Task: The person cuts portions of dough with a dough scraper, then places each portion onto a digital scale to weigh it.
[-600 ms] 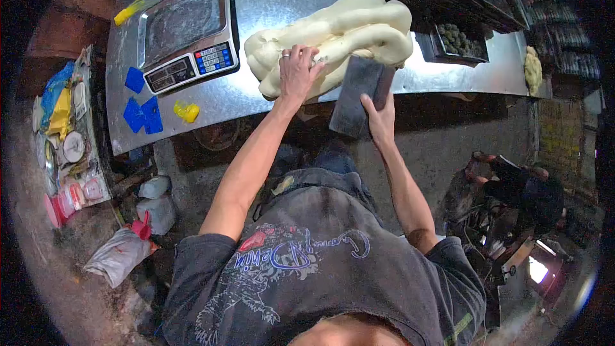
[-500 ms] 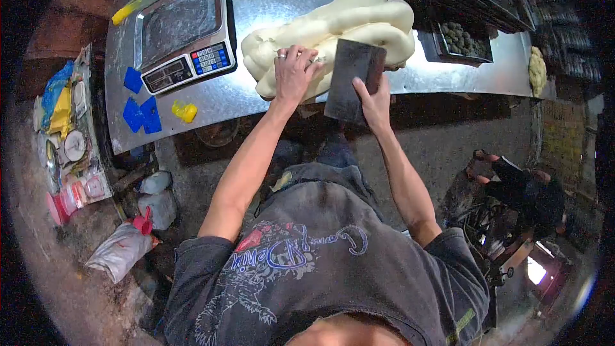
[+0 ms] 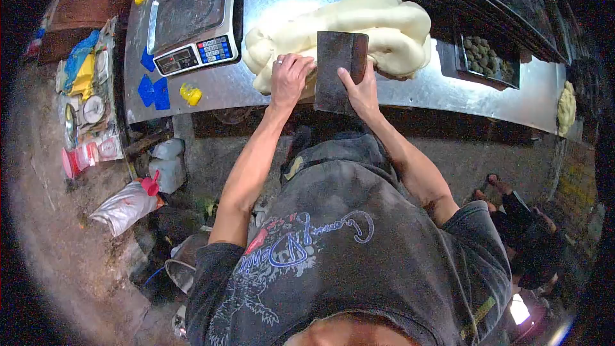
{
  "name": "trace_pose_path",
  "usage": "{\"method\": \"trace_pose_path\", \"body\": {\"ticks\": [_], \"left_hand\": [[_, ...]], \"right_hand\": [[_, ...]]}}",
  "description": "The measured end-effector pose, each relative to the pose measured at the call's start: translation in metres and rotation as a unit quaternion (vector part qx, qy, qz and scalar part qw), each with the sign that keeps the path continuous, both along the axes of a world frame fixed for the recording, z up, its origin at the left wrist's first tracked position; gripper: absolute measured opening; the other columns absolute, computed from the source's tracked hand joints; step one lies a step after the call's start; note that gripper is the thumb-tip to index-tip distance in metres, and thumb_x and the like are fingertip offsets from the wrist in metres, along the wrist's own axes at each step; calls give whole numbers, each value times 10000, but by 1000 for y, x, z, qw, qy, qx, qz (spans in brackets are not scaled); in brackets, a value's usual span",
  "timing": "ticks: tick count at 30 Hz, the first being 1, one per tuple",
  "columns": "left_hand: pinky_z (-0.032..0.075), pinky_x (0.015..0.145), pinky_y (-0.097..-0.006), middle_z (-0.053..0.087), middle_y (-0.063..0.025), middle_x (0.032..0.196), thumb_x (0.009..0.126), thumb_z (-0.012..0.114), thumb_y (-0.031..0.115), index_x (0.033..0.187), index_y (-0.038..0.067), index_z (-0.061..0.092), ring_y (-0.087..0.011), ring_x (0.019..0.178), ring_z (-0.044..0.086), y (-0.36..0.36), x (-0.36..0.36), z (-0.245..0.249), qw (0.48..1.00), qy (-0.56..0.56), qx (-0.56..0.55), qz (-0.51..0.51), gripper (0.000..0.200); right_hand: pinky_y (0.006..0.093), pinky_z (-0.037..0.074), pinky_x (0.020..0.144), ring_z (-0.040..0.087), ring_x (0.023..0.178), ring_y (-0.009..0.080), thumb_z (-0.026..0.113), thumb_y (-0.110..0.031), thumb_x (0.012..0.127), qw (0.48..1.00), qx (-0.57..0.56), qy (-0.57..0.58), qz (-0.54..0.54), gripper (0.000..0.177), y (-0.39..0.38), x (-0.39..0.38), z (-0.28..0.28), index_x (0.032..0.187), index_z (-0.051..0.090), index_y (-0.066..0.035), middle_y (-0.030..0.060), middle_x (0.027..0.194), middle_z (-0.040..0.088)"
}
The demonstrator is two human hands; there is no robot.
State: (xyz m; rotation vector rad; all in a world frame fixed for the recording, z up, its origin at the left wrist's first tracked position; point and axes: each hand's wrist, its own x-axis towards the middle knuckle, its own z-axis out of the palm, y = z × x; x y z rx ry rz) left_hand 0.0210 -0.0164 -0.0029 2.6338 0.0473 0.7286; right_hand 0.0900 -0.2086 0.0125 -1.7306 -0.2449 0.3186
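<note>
A large folded mass of pale dough (image 3: pixel 397 19) lies on the metal table in front of me. My left hand (image 3: pixel 289 82), with a ring on one finger, grips the dough's near edge, its fingers bent and close together. In my right hand (image 3: pixel 362 91) is a dark rectangular dough scraper (image 3: pixel 333 67), thumb pressed on its flat face. The blade stands over the middle of the dough, just right of my left fingertips, and hides part of the dough behind it.
On the metal table (image 3: pixel 423 97), a digital scale (image 3: pixel 195 51) stands left of the dough, near blue scrapers (image 3: pixel 161 93) and a yellow piece (image 3: pixel 190 93). At right are a tray of small dark lumps (image 3: pixel 490 57) and another dough piece (image 3: pixel 566 109). A person (image 3: pixel 528 237) is at lower right.
My left hand has slid toward the dough's near left edge, its fingers now bent. The scraper has moved left along the dough, closer to that hand. The whole view has shifted slightly.
</note>
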Motion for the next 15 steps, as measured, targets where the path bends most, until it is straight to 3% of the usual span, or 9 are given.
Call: {"method": "trace_pose_path", "body": {"ticks": [8, 15], "left_hand": [[522, 749, -392, 659, -59, 910, 826, 763, 104, 957, 83, 712, -283, 863, 641, -3, -2, 6, 987, -37, -150, 42, 142], [526, 753, -381, 682, -64, 935, 824, 774, 105, 950, 61, 707, -272, 874, 660, 7, -7, 6, 980, -40, -188, 41, 150]], "right_hand": [[366, 504, 916, 626, 1022, 210, 722, -199, 928, 998, 20, 53, 8, 468, 4, -9, -7, 1275, 498, 22, 142, 1136, 656], [354, 505, 908, 619, 1017, 197, 733, -199, 920, 998, 24, 54, 1, 468, 28, -10, 3, 1265, 513, 29, 127, 1139, 654]]}}
